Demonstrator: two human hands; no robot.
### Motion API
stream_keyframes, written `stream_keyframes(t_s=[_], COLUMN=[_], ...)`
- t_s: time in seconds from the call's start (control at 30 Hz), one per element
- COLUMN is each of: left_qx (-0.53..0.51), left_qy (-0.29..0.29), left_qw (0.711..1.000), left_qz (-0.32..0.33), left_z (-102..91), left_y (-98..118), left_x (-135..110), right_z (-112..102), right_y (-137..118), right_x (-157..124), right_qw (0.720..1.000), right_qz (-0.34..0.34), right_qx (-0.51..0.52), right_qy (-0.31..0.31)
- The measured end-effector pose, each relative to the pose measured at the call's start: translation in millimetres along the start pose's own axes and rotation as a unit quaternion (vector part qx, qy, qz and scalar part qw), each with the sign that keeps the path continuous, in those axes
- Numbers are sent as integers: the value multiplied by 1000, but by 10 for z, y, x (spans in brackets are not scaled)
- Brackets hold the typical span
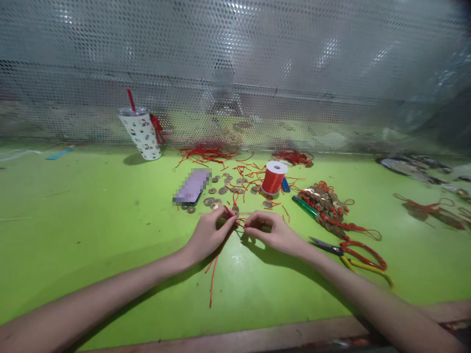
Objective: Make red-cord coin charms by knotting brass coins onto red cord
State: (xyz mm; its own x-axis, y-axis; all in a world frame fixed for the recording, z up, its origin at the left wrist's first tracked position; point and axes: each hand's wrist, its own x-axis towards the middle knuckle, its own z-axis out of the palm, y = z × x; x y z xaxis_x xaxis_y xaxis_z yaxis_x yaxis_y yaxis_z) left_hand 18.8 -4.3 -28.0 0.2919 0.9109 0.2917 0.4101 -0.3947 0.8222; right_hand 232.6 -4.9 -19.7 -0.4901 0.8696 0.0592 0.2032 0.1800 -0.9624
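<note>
My left hand (209, 233) and my right hand (270, 230) meet over the green table (91, 230), fingertips almost touching. Both pinch a thin red cord (212, 274) at a small knot between them. The cord's loose tails trail back toward me under my left wrist. Several brass coins (215, 193) lie scattered just beyond my fingers. A spool of red cord (273, 177) stands upright behind them, a little to the right.
A phone (192, 187) lies left of the coins. Scissors with red and yellow handles (353, 255) and a green lighter (305, 206) lie right of my right hand, beside a heap of strung coins (326, 206). A patterned cup with a red straw (142, 132) stands before the perforated metal wall (294, 73).
</note>
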Motion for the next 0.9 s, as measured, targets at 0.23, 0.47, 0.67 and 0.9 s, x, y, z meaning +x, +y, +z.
stream_keyframes(t_s=[0.23,0.47,0.67,0.9], left_qx=[41,79,104,105], left_qy=[-11,-19,-13,-17], left_qw=[999,996,993,992], left_qz=[9,34,57,68], left_z=[5,7,10,18], left_y=[12,0,9,23], left_x=[-8,-14,-28,-15], right_z=[-7,-40,-106,-377], right_y=[-17,-15,-3,65], right_x=[-18,-32,-11,43], right_qw=[999,992,986,919], right_qz=[-23,-65,-54,-98], right_qx=[-42,-87,-127,-382], right_qy=[-12,-71,-90,-20])
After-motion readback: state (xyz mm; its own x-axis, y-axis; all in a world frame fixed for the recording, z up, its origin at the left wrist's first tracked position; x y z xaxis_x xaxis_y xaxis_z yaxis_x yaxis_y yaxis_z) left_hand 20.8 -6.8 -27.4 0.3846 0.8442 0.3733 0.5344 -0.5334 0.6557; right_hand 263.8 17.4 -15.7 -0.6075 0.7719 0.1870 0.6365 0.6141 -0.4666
